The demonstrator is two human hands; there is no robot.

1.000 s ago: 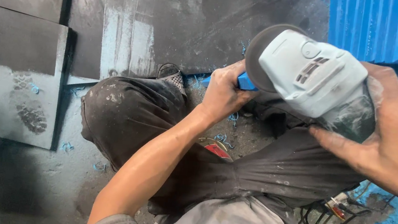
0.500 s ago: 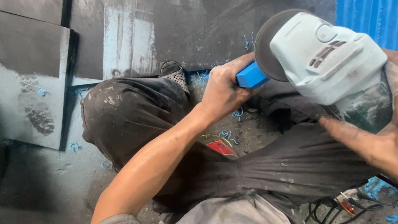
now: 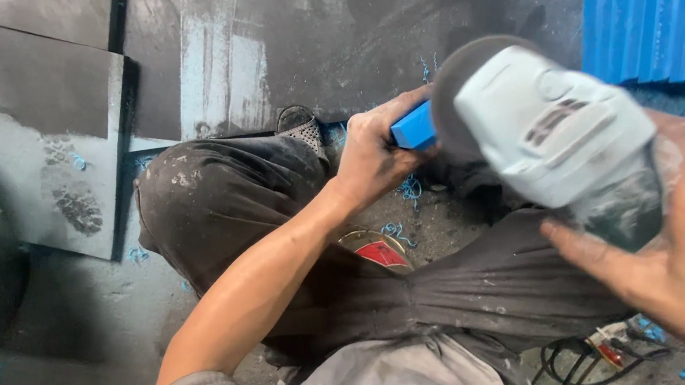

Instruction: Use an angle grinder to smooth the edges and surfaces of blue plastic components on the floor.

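In the head view, a small blue block (image 3: pixel 414 126) is held in the left hand (image 3: pixel 375 151), the fingers curled tight around its near end, just above the raised knee of the dark, dust-streaked trousers (image 3: pixel 228 205). A pale grey angle grinder (image 3: pixel 554 136) is gripped around its rear body by the right hand (image 3: pixel 683 252), fingers wrapped closed on the housing; its dark disc (image 3: pixel 451 84) is turned toward the block and appears to touch or nearly touch the block's far end — contact cannot be confirmed, since the disc hides that end. Blue shavings (image 3: pixel 408 190) are scattered on the grey floor (image 3: pixel 310 32) beneath, and a blue moulded panel (image 3: pixel 675 37) is seen at the upper right. A red-and-gold round object (image 3: pixel 379 249) lies between the legs, and black cables (image 3: pixel 573 373) trail at the lower right. The step in hand is judged to be the grinding or trimming of the block's end. The next move calls for the block to be held rigid and the disc to be fed lightly against it — fingers kept well back from the edge.
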